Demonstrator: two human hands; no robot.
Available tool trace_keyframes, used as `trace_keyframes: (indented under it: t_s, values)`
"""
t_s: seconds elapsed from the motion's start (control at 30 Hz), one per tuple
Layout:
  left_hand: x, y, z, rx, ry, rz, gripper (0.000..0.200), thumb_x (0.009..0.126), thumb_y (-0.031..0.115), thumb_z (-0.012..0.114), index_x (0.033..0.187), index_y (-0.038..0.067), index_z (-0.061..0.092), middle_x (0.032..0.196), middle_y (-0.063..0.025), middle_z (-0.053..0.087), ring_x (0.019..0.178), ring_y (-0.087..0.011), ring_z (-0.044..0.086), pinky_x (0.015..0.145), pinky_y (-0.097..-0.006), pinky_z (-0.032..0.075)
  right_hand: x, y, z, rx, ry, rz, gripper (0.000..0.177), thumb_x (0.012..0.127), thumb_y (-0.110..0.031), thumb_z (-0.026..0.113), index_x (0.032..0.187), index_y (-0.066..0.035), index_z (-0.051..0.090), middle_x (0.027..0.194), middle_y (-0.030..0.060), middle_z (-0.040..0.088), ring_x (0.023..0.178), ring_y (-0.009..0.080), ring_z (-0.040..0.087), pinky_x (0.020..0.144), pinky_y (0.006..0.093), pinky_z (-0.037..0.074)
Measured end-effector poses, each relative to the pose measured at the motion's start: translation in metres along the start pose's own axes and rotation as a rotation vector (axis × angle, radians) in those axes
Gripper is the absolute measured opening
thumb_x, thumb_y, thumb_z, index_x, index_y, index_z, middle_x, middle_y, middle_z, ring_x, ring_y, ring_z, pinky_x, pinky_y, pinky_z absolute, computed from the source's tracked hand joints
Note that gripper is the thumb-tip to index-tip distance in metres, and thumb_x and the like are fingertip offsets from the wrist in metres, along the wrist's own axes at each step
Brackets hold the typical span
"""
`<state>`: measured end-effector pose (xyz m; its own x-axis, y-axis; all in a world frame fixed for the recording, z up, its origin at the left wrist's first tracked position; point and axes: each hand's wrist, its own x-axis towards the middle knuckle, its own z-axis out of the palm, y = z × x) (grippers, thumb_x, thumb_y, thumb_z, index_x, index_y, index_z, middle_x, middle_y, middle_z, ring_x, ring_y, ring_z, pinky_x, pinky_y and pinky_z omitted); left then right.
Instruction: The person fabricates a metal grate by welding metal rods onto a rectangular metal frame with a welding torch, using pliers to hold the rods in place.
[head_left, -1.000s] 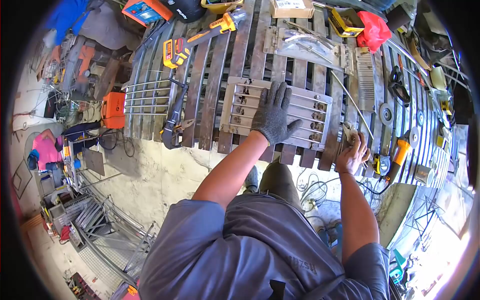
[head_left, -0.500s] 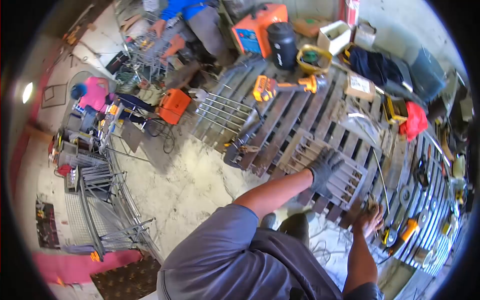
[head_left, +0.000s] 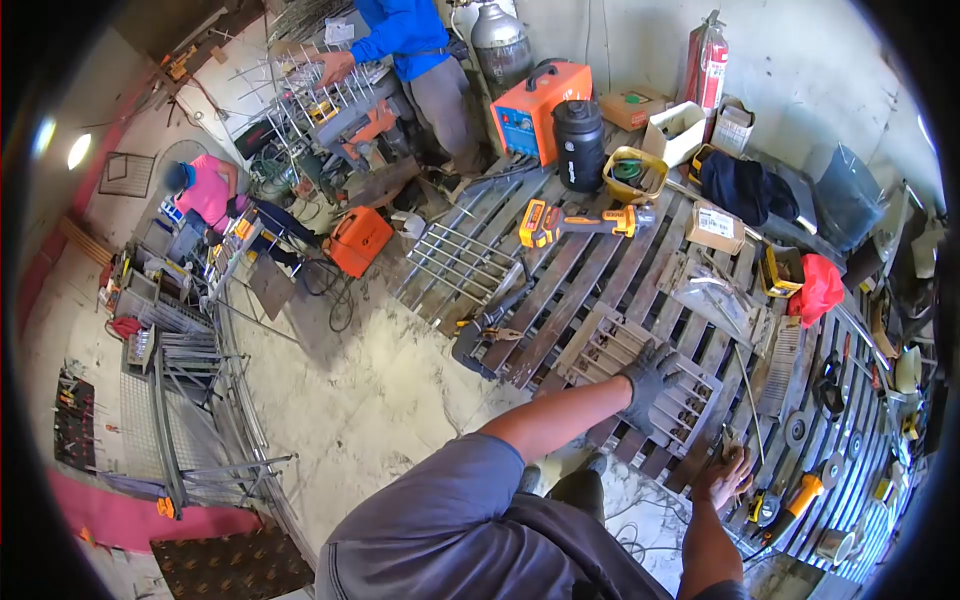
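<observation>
My left hand [head_left: 652, 387], in a dark grey glove, rests on a flat metal frame with parallel bars [head_left: 610, 345] that lies on the slatted bench [head_left: 585, 265]. Its fingers are stretched over the bars. My right hand [head_left: 725, 474] is bare and sits near the bench's front edge, right of the frame. Its fingers are curled round a small item that is too small to name. A thin rod [head_left: 748, 405] lies just beyond that hand. Right of it are a tape measure [head_left: 765, 508] and an orange angle grinder [head_left: 805, 492].
A cordless orange tool [head_left: 585, 222], a black bottle [head_left: 578, 145], an orange machine [head_left: 540, 112] and a yellow bowl [head_left: 650, 178] stand on the bench. A barred grille [head_left: 458, 262] lies at its left. Two people, in blue [head_left: 400, 40] and pink [head_left: 207, 190], are farther off.
The view has tilted and shifted, so the background sits lower. The person in pink is more upright. My left hand is still on the frame and my right hand remains by its corner.
</observation>
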<state>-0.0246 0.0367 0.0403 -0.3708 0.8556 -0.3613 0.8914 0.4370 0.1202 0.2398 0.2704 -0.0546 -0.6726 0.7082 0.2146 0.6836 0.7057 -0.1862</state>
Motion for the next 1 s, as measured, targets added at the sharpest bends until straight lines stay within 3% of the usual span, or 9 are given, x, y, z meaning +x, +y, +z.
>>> trace_keyframes:
  t_s: [0.1,0.2,0.47,0.6,0.7,1.0]
  values:
    - [-0.010,0.011,0.022,0.010,0.192,0.005,0.137,0.082,0.090,0.065,0.179,0.004,0.022,0.185,-0.0308,0.011,0.170,-0.0564,0.005,0.135,-0.0699,0.003,0.001,-0.010,-0.011,0.013,-0.019,0.034,0.056,0.098,-0.011,0.057,0.153,-0.016,0.055,0.170,0.0057,0.049,0.164,0.0286,0.037,0.132,0.0587,0.017]
    - [-0.019,0.023,0.028,0.032,0.227,-0.006,0.126,0.092,0.085,0.058,0.178,0.001,0.022,0.185,-0.0306,0.011,0.171,-0.0542,0.005,0.136,-0.0677,0.002,-0.002,-0.005,-0.008,0.034,0.018,0.018,0.055,0.097,-0.011,0.055,0.152,-0.016,0.056,0.169,0.0056,0.051,0.163,0.0286,0.038,0.132,0.0590,0.018]
    - [-0.055,0.041,0.035,0.040,0.270,-0.019,0.103,0.104,0.068,0.055,0.177,0.001,0.027,0.186,-0.0261,0.016,0.172,-0.0475,0.010,0.138,-0.0613,0.006,0.000,-0.019,-0.027,0.069,-0.065,0.078,0.056,0.094,-0.009,0.055,0.150,-0.016,0.057,0.168,0.0074,0.051,0.162,0.0295,0.039,0.133,0.0589,0.017]
    - [-0.078,0.041,0.056,0.035,0.341,0.019,0.097,0.104,0.065,0.057,0.175,0.002,0.034,0.185,-0.0224,0.021,0.172,-0.0453,0.012,0.138,-0.0617,0.006,-0.001,-0.018,-0.025,0.082,-0.042,0.058,0.057,0.094,-0.009,0.054,0.151,-0.016,0.055,0.169,0.0076,0.049,0.162,0.0300,0.039,0.133,0.0590,0.018]
    - [-0.090,0.025,0.072,-0.131,0.401,0.073,0.097,0.103,0.063,0.060,0.175,0.005,0.034,0.185,-0.0206,0.024,0.173,-0.0417,0.014,0.138,-0.0621,0.005,0.000,-0.011,-0.020,0.073,-0.063,0.042,0.047,0.105,-0.024,0.063,0.152,-0.016,0.055,0.167,0.0095,0.052,0.159,0.0308,0.042,0.132,0.0603,0.018]
    - [-0.084,0.016,0.092,-0.123,0.421,-0.016,0.083,0.103,0.045,0.065,0.173,0.011,0.040,0.181,-0.0174,0.035,0.171,-0.0367,0.023,0.139,-0.0612,0.006,0.000,-0.020,-0.025,0.095,-0.026,0.079,0.041,0.104,-0.022,0.061,0.144,-0.016,0.059,0.163,0.0048,0.055,0.158,0.0271,0.045,0.131,0.0585,0.020]
